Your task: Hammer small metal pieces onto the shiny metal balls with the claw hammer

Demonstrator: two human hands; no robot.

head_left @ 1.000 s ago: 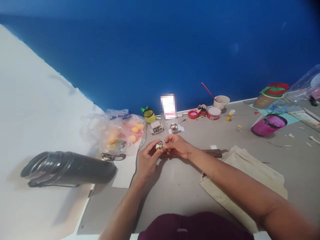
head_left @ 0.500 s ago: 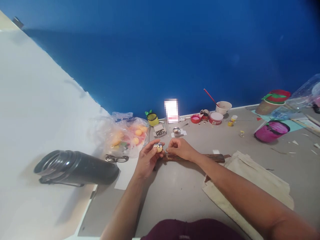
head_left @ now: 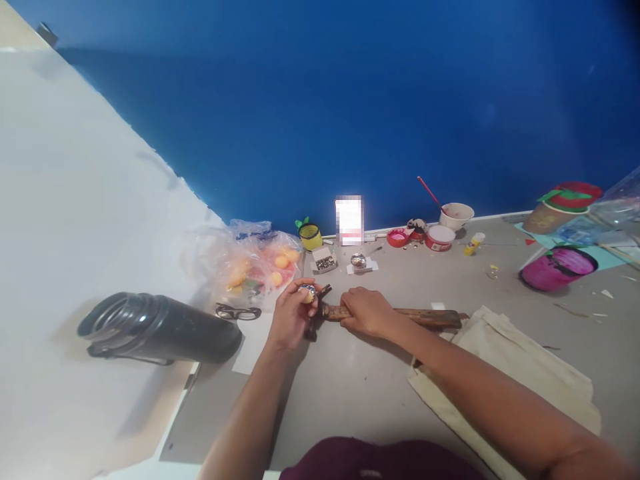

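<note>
My left hand (head_left: 290, 317) has its fingers closed around a small pale ball (head_left: 307, 292) whose upper side is covered with shiny silver pieces. Just right of it, my right hand (head_left: 367, 311) is wrapped over the wooden handle of a hammer (head_left: 425, 318). The dark hammer head lies close beside my left fingers, which partly hide it. Behind the hands stands an open small box (head_left: 325, 261) of tiny metal pieces, too small to name. A second silver-covered ball (head_left: 359, 261) rests on white paper.
A large dark flask (head_left: 165, 327) and eyeglasses (head_left: 239, 312) are on the left, near a plastic bag (head_left: 260, 263) with orange balls. Cream cloth (head_left: 505, 373) lies under my right arm. Along the wall stand a paper bowl (head_left: 457, 217) and a pink container (head_left: 557, 269).
My right hand has gone from pinching near the ball to gripping the hammer handle. The hammer head now shows beside my left hand. The view has shifted slightly.
</note>
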